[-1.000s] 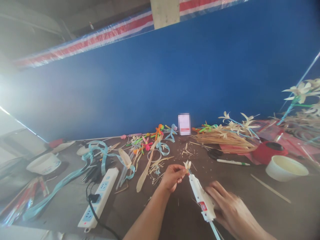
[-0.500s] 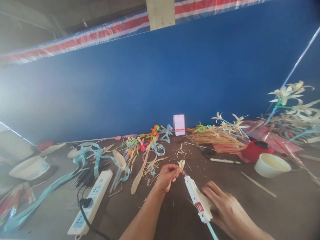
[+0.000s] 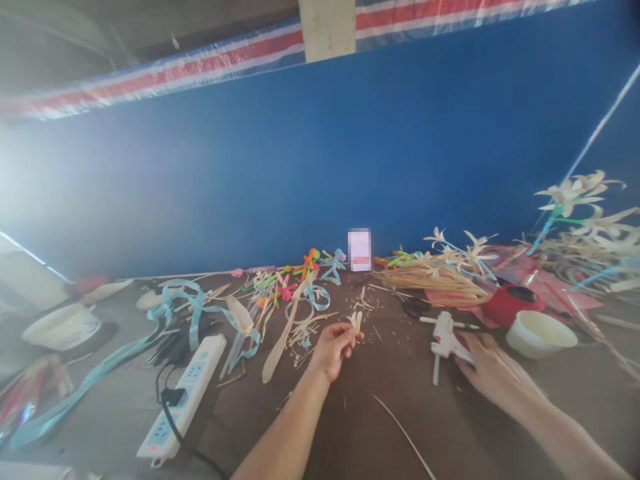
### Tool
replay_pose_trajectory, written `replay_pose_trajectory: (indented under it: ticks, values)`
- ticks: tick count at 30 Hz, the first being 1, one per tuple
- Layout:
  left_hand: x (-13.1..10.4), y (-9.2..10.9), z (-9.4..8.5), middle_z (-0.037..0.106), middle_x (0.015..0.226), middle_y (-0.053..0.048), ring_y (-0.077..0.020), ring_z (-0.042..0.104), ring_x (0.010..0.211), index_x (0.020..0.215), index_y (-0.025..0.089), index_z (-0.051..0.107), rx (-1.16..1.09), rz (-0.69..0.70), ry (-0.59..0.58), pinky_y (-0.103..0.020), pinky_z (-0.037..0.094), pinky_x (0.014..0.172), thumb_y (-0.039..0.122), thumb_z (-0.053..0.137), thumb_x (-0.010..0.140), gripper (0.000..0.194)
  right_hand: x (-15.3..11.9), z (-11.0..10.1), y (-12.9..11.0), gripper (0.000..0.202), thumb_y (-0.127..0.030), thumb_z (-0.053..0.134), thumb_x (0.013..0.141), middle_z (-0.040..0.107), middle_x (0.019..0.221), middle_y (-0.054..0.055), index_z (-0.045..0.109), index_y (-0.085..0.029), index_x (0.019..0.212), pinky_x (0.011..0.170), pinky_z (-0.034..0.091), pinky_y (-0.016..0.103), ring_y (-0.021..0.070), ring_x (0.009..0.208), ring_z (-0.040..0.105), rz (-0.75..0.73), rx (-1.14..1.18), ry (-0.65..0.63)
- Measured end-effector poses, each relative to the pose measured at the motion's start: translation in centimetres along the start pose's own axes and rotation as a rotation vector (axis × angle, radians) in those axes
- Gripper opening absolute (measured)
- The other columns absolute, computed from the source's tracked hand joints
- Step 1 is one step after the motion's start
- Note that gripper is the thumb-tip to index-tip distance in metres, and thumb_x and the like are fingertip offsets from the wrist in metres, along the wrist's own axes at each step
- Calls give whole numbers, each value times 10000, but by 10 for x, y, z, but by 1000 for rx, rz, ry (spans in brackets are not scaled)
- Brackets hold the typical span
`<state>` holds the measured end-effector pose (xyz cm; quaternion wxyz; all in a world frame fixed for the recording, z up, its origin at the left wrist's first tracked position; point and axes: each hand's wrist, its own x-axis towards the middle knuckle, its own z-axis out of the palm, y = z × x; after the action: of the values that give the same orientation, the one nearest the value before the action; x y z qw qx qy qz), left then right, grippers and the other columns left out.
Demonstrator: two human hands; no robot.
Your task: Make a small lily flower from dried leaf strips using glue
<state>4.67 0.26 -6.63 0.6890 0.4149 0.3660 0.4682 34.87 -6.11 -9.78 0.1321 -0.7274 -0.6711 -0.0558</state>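
Note:
My left hand (image 3: 334, 347) is closed in a pinch around the base of a small cream flower (image 3: 356, 321) with narrow petals, held above the middle of the dark table. To the right, my right hand (image 3: 493, 367) has its fingers at the handle of a white hot glue gun (image 3: 443, 335); the fingertips are partly hidden behind it. A glue stick (image 3: 436, 370) pokes out of the gun's rear, towards me. Just beyond the gun lies a white pen (image 3: 467, 325), partly covered by it. A thin pale strip (image 3: 400, 427) rests on the table between my forearms.
A white power strip (image 3: 185, 400) with a black plug is at the left. Blue ribbon (image 3: 90, 383), dried husk strips (image 3: 285, 333) and coloured pipe-cleaner figures (image 3: 310, 263) lie behind. A white bowl (image 3: 541, 333), red object (image 3: 513, 305) and finished flowers (image 3: 570, 197) stand right.
My right hand has carried the glue gun away from the flower, to the right and back, and turned it. My left hand keeps the flower and has barely moved. The pale strip now shows.

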Motion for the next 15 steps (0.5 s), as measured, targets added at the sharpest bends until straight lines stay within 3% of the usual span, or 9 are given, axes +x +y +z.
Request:
replay_pose_trajectory:
  ticks: [2, 4, 6, 8, 11, 15]
  values:
    - [-1, 0, 0, 605, 635, -58, -55, 411, 460, 655, 113, 577, -10, -9, 5, -177, 213, 388, 325, 666, 593, 238, 4, -5, -6, 440, -318, 491, 696, 506, 1018, 156, 455, -167, 1107, 640, 423, 387, 310, 869, 536, -12, -4, 16]
    - [-1, 0, 1, 611, 655, -60, -58, 424, 470, 648, 116, 579, -12, -19, 20, -175, 223, 389, 334, 675, 577, 248, 7, -16, -29, 469, -344, 499, 693, 497, 1056, 165, 449, -166, 1124, 696, 410, 416, 323, 924, 505, -34, 82, 86]
    - [-1, 0, 1, 618, 692, -65, -60, 436, 485, 649, 120, 583, -12, -25, 39, -172, 233, 393, 342, 685, 564, 258, 9, -29, -67, 412, -315, 461, 737, 512, 1050, 121, 442, -188, 1129, 763, 405, 378, 246, 905, 525, -86, 328, 137]
    - [-2, 0, 2, 609, 689, -57, -61, 438, 494, 655, 122, 592, -6, -28, 57, -168, 240, 396, 345, 693, 554, 265, 12, -35, -110, 291, -279, 408, 779, 551, 986, 75, 494, -206, 1046, 715, 437, 305, 177, 814, 559, -138, 617, 91]
    - [-1, -2, 0, 553, 590, -14, -60, 420, 476, 663, 123, 609, 4, -15, 105, -171, 251, 394, 342, 711, 529, 277, 20, -30, -159, 216, -263, 411, 774, 609, 850, 50, 554, -186, 916, 684, 445, 272, 165, 758, 577, -126, 868, 27]
    - [1, -5, -2, 472, 494, 32, -39, 349, 418, 676, 122, 627, 35, 51, 140, -178, 254, 400, 350, 703, 543, 275, 33, -15, -181, 169, -272, 450, 748, 640, 737, 30, 577, -174, 798, 625, 440, 263, 167, 670, 588, -13, 1019, -27]
